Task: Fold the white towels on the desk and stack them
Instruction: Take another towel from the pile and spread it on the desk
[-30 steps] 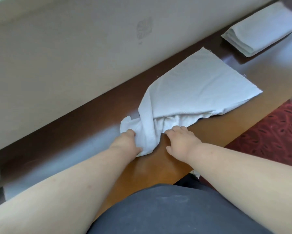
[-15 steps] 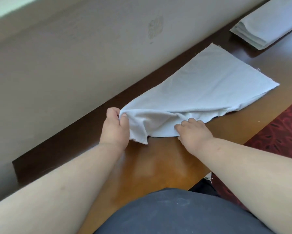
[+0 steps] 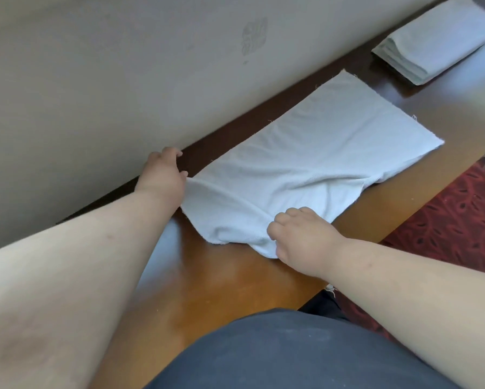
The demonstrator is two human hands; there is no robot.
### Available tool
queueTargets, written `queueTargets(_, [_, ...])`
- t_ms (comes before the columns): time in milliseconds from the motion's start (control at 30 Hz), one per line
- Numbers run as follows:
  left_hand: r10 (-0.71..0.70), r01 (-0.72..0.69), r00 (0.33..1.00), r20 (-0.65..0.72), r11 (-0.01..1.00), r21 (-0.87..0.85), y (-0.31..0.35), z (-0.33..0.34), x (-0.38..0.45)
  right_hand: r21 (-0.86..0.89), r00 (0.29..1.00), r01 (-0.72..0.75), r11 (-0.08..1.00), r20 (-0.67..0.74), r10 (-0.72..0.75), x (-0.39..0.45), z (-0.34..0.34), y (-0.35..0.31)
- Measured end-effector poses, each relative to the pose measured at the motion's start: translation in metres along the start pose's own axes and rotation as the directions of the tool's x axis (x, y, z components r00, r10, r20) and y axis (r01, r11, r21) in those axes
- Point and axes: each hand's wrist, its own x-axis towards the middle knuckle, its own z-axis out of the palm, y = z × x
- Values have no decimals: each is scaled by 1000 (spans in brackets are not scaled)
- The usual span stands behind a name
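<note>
A white, thin cloth towel (image 3: 314, 161) lies spread on the glossy brown wooden desk (image 3: 207, 279), its far end flat by the beige wall (image 3: 95, 80), its near end rumpled and doubled over; the left hand (image 3: 162, 172) pinches the towel's near-left corner close to the wall; the right hand (image 3: 300, 234), fingers curled, grips the bunched near edge; the two hands sit well apart. A stack of folded white towels (image 3: 432, 43) rests at the far right of the desk, apart from the spread towel; a red patterned carpet (image 3: 454, 220) shows to the right.
</note>
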Motion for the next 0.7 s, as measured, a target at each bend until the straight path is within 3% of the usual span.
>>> queueTargets(100, [-253,255,967,35,964,-81,-4,22,-32,-36,988,146,989,47,-144,8,12,-30])
queueTargets(200, [-552,572,820,154,774,-272,-3,40,-54,-34,994,5,999,107,-2,14,26,-36])
queueTargets(267, [-556,646,759,339,706,-290,-2,47,-54,-12,992,-43,999,118,45,18,30,-33])
queueTargets(333, [-511,642,747,425,719,-266,-2,50,-53,-19,986,-76,997,149,78,23,30,-31])
queueTargets(400, [-477,585,788,389,776,-235,0,49,-51,48,979,-113,992,174,104,26,28,-31])
queueTargets(467, [-511,594,800,316,751,-290,-2,45,-45,276,971,-188,942,194,137,24,23,-35])
queueTargets(533, [-576,617,786,227,699,-362,-9,37,-32,527,976,-215,822,145,162,19,16,-43])
queueTargets(600, [-590,587,797,132,703,-400,-18,24,-19,671,987,-154,725,74,142,13,7,-54])
queueTargets(700, [-525,474,851,16,754,-455,-29,7,-10,636,999,-21,771,-21,45,11,2,-68])
